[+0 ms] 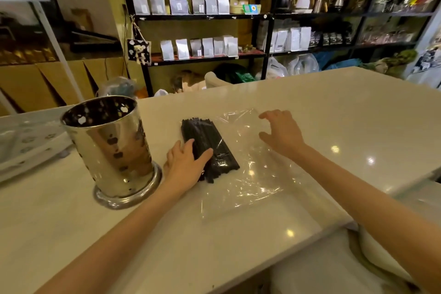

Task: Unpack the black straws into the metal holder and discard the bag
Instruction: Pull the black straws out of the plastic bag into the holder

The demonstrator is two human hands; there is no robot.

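Head view shows the pale counter (334, 107) carrying everything; on its left stands the metal holder (108, 148), upright, mouth open, and no straws can be seen inside it; to its right the clear bag (253, 174) lies flat and crinkled, wide and loose; the black straws (207, 143) lie as one bundle along the bag's left side, just beside the holder's base, apparently under the film, though whether the bag is already opened I cannot tell; the bundle's long axis runs from near-right to far-left, its far ends pointing away from the person and angled toward the holder's side; the left hand (186, 164) rests flat on the near half of the bundle, fingers spread and pressing, not closed around it; the right hand (281, 133) hovers over the bag's far right part, fingers apart and curled, gripping nothing; the risk, as I judge it, is that the slippery film drags the bundle, so straws fan out and roll across the smooth counter; a sweep of the left arm could also knock the tall holder.
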